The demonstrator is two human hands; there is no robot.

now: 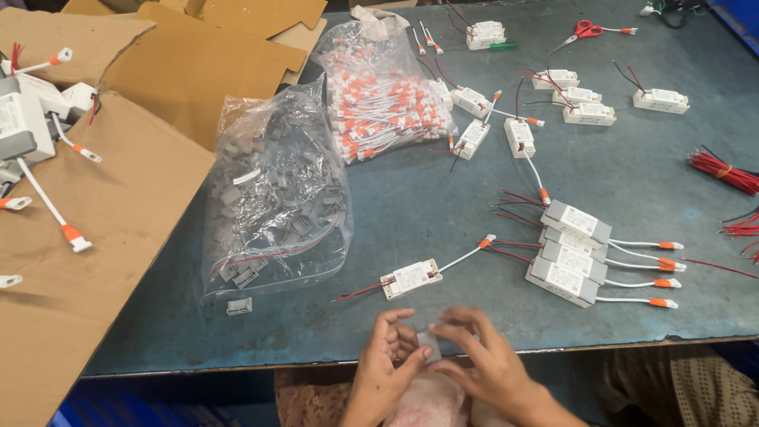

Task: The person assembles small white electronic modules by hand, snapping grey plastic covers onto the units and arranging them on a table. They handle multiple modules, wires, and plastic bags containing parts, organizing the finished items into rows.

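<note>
While both hands meet at the near edge of a blue-grey worktable (411, 198), the person pinches a small grey plastic piece (428, 343) between them. The left hand (385, 365) curls its fingers around the piece from the left, and the right hand (484, 360) lays its fingers over it from the right, so the fingertips of both hands touch it; most of the piece is hidden, and its exact shape cannot be told. Just beyond the hands lies a single open white driver board (411, 278) with a red wire at one end and a white lead tipped in orange at the other. To its right sits a stack of grey-cased drivers (571, 253), each with red wires and white orange-tipped leads. To the left of the hands stands a clear plastic bag of grey casings (277, 198), with one loose grey casing (239, 305) just beside it. Farther back is a second clear bag of white and orange connectors (387, 99). More white driver boards (589, 99) are scattered across the far side, near red-handled scissors (583, 32). A bundle of red wires (723, 172) lies at the right edge. A cardboard box (87, 237) holding finished units fills the left side.
</note>
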